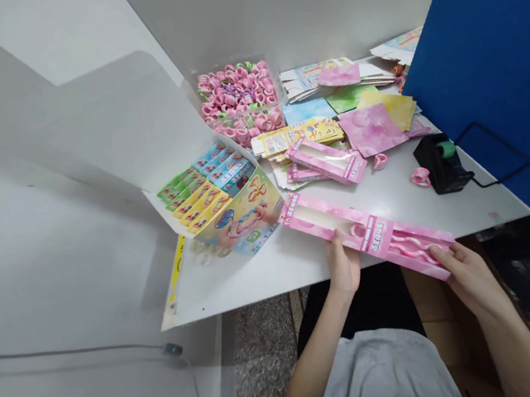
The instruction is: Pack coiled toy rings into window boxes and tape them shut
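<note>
Over the front edge of the table I hold a long pink printed window box (379, 234), tilted down to the right. Whether it is one piece or two boxes end to end, I cannot tell. Wavy pink-and-white strips (413, 245) show in its right part, and a pink ring-shaped piece (358, 231) in its left part. My left hand (345, 265) grips its lower edge near the middle, thumb in front. At the right end my right hand (470, 270) pinches it, thumb over the window. Behind it lie flat pink window boxes (327, 160).
A display carton (252, 217) with green, yellow and blue boxes stands left. Behind it is a clear bin (277, 82) of pink and green coils. Coloured cards (374, 127) lie right of centre, with a black tape dispenser (441, 167) farther right. A blue panel (501, 74) borders the table.
</note>
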### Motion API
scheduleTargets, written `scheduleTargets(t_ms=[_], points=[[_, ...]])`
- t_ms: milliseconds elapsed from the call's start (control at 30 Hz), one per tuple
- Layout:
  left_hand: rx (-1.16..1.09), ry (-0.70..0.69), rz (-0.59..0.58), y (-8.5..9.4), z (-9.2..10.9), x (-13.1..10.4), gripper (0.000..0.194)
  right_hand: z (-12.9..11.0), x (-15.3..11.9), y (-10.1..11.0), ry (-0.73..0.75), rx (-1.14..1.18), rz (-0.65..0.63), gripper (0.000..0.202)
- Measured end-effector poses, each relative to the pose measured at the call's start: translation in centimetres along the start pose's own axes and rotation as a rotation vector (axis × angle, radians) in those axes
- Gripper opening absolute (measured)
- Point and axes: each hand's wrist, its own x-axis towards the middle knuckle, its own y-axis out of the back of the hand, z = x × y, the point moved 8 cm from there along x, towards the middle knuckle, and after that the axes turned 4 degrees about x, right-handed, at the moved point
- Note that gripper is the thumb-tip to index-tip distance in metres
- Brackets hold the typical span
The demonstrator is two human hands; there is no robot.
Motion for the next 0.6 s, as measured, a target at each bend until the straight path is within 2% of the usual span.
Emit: scheduleTargets(t_ms=[67, 267, 400, 600], points=[[-0.018, -0.037, 0.079, 0.8, 0.3, 0.0, 0.055, 0.4, -0.1, -0.5, -0.025, -0.030, -0.057, 0.037], [-0.018, -0.058, 0.303, 2.7, 0.5, -0.4, 0.040, 0.8, -0.4, -0.9, 0.013, -0.171, -0.105, 0.031], [-0.015, -0.062, 0.291, 2.7, 0.6, -0.4, 0.041, 1.1, -0.6, -1.4, -0.037, -0.157, -0.137, 0.036], [0.009, -0.115, 0.170, 1.7, 1.3, -0.6, 0.052, 1.3, -1.0, -2.6, -0.053, -0.083, -0.144, 0.041]])
